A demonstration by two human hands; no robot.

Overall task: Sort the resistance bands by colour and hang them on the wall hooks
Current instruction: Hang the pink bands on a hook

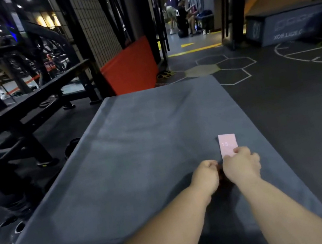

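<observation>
Pinching near end of pink resistance band (227, 144) with right grip (242, 164) | left grip (205, 173) curled, contents unclear | risk: slipping out of shallow pinch

A single pale pink resistance band (227, 144) lies flat on the top of the grey padded box (138, 147), on its near right part. It looks like a short, wide strip running near to far, with "15" printed in white. Its near end is pinched under the fingers of the right hand (242, 164).
</observation>
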